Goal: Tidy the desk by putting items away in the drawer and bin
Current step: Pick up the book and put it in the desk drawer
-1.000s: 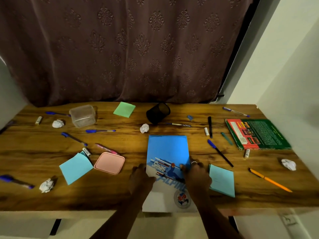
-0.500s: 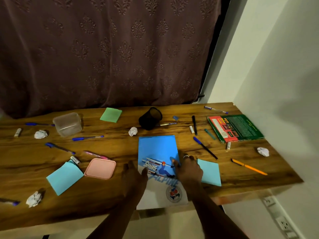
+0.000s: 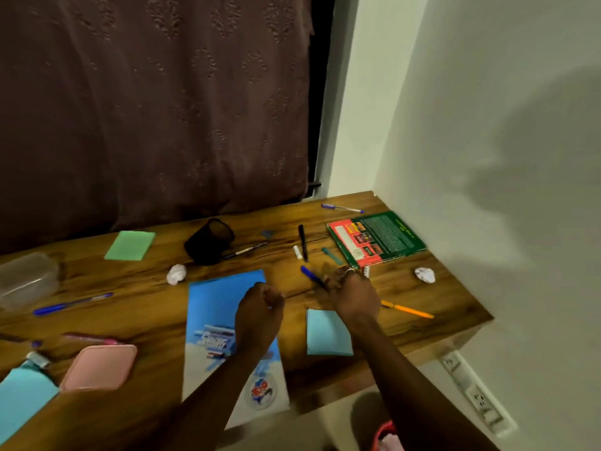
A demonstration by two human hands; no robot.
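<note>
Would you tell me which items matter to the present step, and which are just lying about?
In hand:
right hand, gripping the blue pen

Lying about for now:
pen cup
green book
orange pencil
blue notebook
pink lid

Open table [image 3: 169,247] left of the black pen cup [image 3: 209,241] — to its right, pens [image 3: 302,237] and green book [image 3: 377,237] crowd.

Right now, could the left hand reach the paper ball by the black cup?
Probably yes: the left hand is over the booklet, the paper ball lies just beyond its corner, and nothing stands between them.
</note>
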